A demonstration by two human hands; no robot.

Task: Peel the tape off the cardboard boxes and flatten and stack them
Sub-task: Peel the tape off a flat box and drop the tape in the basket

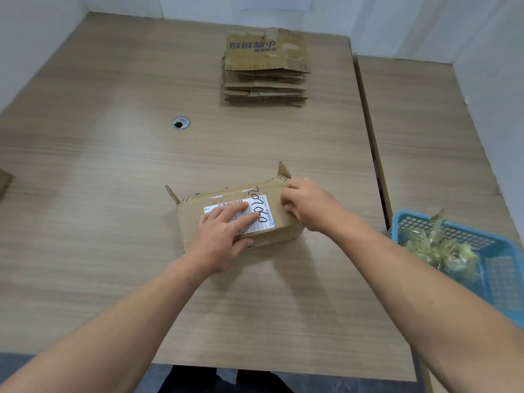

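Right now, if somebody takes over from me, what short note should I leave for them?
Left hand presses flat on the shipping label of the cardboard box.
Right hand: fingers curled at the box's right end; tape pinched or not, unclear.
Box unflattened, end flaps open.
Done: stack of flattened boxes at far side; peeled tape in blue basket, right.
Remaining: strip, flatten, stack this box.

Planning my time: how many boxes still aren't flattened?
1: the box mid-table, under the left hand and right hand. A cardboard corner at the left edge may be another, mostly out of frame.
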